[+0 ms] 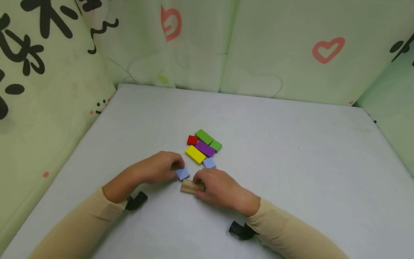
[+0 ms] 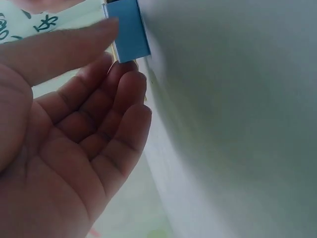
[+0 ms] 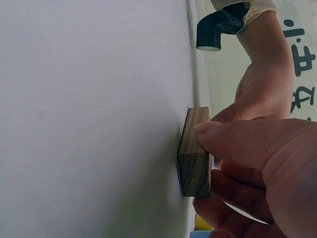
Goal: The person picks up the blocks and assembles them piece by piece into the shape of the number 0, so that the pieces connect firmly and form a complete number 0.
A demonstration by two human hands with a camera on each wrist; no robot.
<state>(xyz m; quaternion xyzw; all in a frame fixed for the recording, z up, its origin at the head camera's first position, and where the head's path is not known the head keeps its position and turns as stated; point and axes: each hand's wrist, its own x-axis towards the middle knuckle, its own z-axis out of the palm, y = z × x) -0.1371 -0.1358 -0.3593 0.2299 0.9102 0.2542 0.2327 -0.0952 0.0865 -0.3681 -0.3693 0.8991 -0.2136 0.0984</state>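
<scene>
My left hand [image 1: 159, 168] pinches a small light blue block [image 1: 183, 173] between thumb and fingertips. In the left wrist view the thumb lies against the flat face of that blue block [image 2: 130, 32], and the other fingers curl behind it. Close by on the right, my right hand [image 1: 223, 189] grips a brown wood-grained block [image 1: 187, 186] near its right end. The right wrist view has the thumb on one long side of this wooden block [image 3: 194, 148], with fingertips on the opposite side. The two held blocks are near each other, almost corner to corner.
Just beyond the hands, flat blocks lie grouped: yellow [image 1: 195, 154], purple [image 1: 205, 148], red [image 1: 192, 140], a long green one [image 1: 204, 136], a short green one [image 1: 215, 145] and a second light blue block [image 1: 209, 163]. The white table [image 1: 291, 151] meets printed curtains [image 1: 275, 46].
</scene>
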